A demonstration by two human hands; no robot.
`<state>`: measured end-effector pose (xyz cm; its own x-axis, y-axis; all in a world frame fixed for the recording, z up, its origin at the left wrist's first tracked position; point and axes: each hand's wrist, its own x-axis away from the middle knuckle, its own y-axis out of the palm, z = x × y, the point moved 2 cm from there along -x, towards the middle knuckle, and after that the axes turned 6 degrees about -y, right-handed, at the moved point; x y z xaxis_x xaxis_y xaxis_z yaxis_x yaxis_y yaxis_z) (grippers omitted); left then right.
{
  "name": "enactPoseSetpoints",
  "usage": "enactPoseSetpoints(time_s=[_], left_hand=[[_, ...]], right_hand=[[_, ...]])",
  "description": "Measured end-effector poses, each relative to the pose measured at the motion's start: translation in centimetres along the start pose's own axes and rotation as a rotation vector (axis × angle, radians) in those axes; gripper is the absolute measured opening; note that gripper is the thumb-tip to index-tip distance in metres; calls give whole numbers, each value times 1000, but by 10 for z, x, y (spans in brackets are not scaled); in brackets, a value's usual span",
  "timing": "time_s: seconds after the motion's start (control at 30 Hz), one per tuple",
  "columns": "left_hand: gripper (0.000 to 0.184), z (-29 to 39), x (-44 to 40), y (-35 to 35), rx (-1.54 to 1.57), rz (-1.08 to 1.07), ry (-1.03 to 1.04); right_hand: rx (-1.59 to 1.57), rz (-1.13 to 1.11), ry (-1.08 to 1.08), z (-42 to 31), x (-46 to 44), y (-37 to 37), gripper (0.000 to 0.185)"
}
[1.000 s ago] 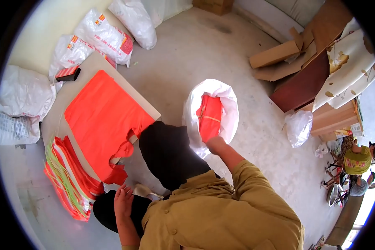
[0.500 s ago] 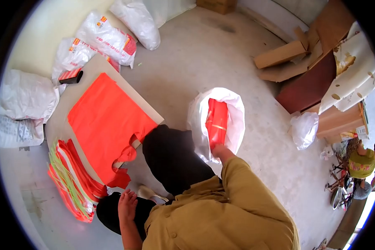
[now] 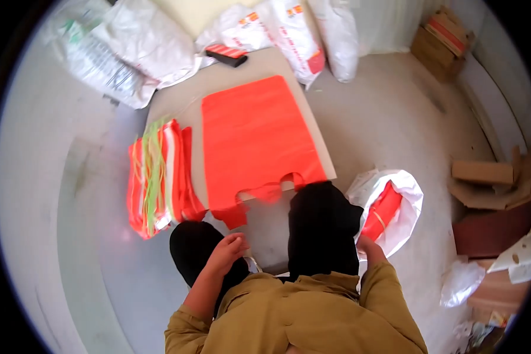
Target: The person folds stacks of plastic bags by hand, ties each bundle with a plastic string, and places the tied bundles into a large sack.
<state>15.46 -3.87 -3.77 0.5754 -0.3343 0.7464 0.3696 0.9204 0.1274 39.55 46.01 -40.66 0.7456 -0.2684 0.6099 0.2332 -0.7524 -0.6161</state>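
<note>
My left hand [image 3: 231, 246] hovers above my left knee, fingers loosely bent, with nothing visible in it. Down at my right side, my right hand [image 3: 369, 246] is at the near end of a red folded bundle [image 3: 383, 211] with a pale band around it. Its fingertips are hidden, so I cannot see whether they grip. That bundle lies inside an open white sack [image 3: 412, 203] on the floor. In front of me a flat red fabric bag [image 3: 256, 135] with handle cut-outs is spread on a board [image 3: 310, 133], its handles hanging over the near edge.
Left of the board sits a stack of red bags [image 3: 180, 177] with green ties [image 3: 153, 171]. A black-and-red object [image 3: 227, 55] lies at the board's far edge. Filled white sacks [image 3: 292, 38] line the wall. Cardboard [image 3: 484, 174] and a clear plastic bag [image 3: 461, 283] are at right.
My view has turned right, so the board now lies straight ahead and the open sack sits beside my right leg. My right hand remains at the bundle; my left has come up over my knee.
</note>
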Motion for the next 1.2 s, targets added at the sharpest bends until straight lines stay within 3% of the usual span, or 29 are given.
enactPoseSetpoints(time_s=[0.07, 0.1, 0.17, 0.27, 0.4, 0.53, 0.67, 0.73, 0.83, 0.93, 1.03, 1.2], left_hand=[[34, 0, 1, 1, 32, -8, 12], [35, -1, 0, 1, 43, -15, 20], [38, 3, 0, 1, 39, -8, 33], [46, 9, -5, 0, 48, 83, 69], [55, 17, -24, -5, 191, 316, 158], [56, 12, -54, -18, 292, 331, 327], [54, 13, -61, -21, 331, 299, 402], [53, 8, -67, -24, 312, 293, 433], [51, 5, -68, -24, 331, 271, 453], [44, 4, -71, -27, 295, 219, 449], [34, 7, -62, -27, 237, 93, 386], [26, 16, -36, -24, 163, 75, 394]], right_hand=[[317, -91, 5, -85, 55, -81, 27], [360, -55, -78, -69, 44, -89, 24], [237, 170, -157, -56, 38, -120, 21], [-246, 586, -318, -98, 56, -192, 24], [-397, 825, -448, -268, 119, -277, 25], [-579, 604, -678, -406, 149, -266, 23], [-633, 89, -707, -469, 120, -170, 24], [-647, -58, -659, -490, 121, -119, 28], [-803, -184, -623, -495, 104, -57, 38], [-910, -103, -614, -498, 90, -24, 47], [-803, -27, -614, -510, 95, -25, 54], [-1049, -208, -456, -528, 99, -23, 61]])
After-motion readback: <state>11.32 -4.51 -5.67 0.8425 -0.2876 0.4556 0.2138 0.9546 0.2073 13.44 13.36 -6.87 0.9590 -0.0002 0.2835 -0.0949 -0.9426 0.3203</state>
